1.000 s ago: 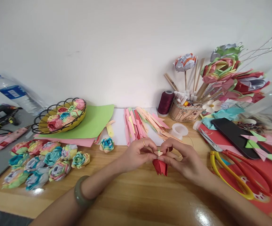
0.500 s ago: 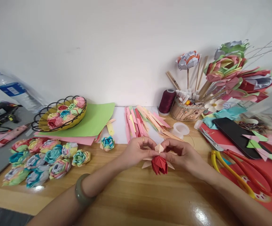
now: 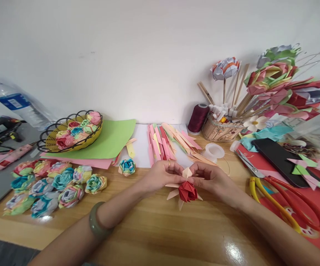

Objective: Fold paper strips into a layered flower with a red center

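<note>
A folded paper flower point(image 3: 188, 191) with a red centre and pale peach outer petals is held between my two hands above the wooden table. My left hand point(image 3: 164, 177) pinches it from the left, thumb and fingers closed at its far edge. From the right, my right hand point(image 3: 211, 178) grips the same edge with thumb and forefinger. One peach petal point(image 3: 187, 172) points up between the fingertips. Other peach petals stick out below and to the sides. Just beyond the hands lie folded paper strips point(image 3: 160, 144) in pink, red and peach.
Several finished paper flowers point(image 3: 71, 195) sit at left, near a yellow basket point(image 3: 93, 142) of more flowers. At right are scissors point(image 3: 287, 207), a black phone point(image 3: 280, 162), a thread spool point(image 3: 198, 119) and a wooden holder point(image 3: 222, 131) with sticks. A bottle point(image 3: 13, 99) stands far left.
The flower has tilted, so its red centre faces me more and a lower peach petal shows. Both hands keep their hold. The whole view has shifted slightly.
</note>
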Available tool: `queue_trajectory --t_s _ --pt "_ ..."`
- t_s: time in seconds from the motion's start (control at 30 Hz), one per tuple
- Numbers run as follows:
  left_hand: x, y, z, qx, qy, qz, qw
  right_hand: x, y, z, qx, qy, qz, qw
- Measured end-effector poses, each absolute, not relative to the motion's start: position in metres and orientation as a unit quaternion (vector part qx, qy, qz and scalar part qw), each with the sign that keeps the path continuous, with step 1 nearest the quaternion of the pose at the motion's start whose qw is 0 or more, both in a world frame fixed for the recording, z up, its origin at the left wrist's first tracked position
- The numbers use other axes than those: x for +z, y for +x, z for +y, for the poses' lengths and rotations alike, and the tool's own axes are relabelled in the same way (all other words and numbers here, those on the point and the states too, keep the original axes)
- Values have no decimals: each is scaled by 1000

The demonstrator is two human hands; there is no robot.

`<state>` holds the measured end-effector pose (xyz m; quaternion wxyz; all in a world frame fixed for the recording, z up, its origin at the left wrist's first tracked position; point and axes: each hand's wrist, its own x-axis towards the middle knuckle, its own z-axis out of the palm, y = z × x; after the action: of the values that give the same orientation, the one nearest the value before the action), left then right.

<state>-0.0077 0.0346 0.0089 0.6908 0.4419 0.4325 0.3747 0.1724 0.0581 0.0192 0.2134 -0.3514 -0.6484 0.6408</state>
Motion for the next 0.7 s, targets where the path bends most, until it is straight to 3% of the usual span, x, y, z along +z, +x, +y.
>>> queue_trajectory --t_s 0.7 --pt "4 -5 36 358 477 504 625 12 172 62 620 -397 -650 190"
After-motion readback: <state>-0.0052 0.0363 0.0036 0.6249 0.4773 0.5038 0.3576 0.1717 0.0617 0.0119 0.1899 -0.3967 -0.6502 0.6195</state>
